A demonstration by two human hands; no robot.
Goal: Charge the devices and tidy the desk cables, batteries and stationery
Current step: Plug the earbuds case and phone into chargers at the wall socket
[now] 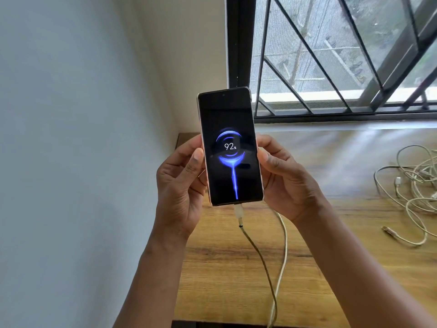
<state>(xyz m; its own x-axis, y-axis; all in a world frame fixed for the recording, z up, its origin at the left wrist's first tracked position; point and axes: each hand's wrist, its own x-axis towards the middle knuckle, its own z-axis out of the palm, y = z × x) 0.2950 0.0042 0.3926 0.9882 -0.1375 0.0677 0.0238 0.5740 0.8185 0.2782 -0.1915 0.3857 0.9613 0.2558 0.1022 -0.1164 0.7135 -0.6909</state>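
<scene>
A black phone is held upright above the wooden desk, its screen showing a blue charging animation and 92%. My left hand grips its left edge, thumb on the side of the screen. My right hand grips its right edge. A white charging cable is plugged into the phone's bottom port and hangs down in a loop toward the desk's front edge.
A tangle of several white cables lies on the desk at the right, one loose plug pointing left. A white wall stands at the left. A barred window rises behind the desk.
</scene>
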